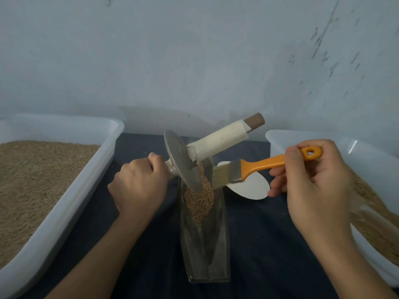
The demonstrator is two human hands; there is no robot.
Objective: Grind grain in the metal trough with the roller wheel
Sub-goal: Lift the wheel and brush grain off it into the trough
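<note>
Over the narrow metal trough (205,244), the left hand (138,184) grips the disc-shaped roller wheel (182,160); the right hand (313,184) pinches an orange-handled brush (248,169).

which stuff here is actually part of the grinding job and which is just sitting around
In use:
metal trough
grain lying in the trough
roller wheel, tilted, left hand gripping its handle
brush, right hand holding its orange handle, bristles at the trough

Lying about:
left tray filled with grain
right tray
white paper piece
</note>
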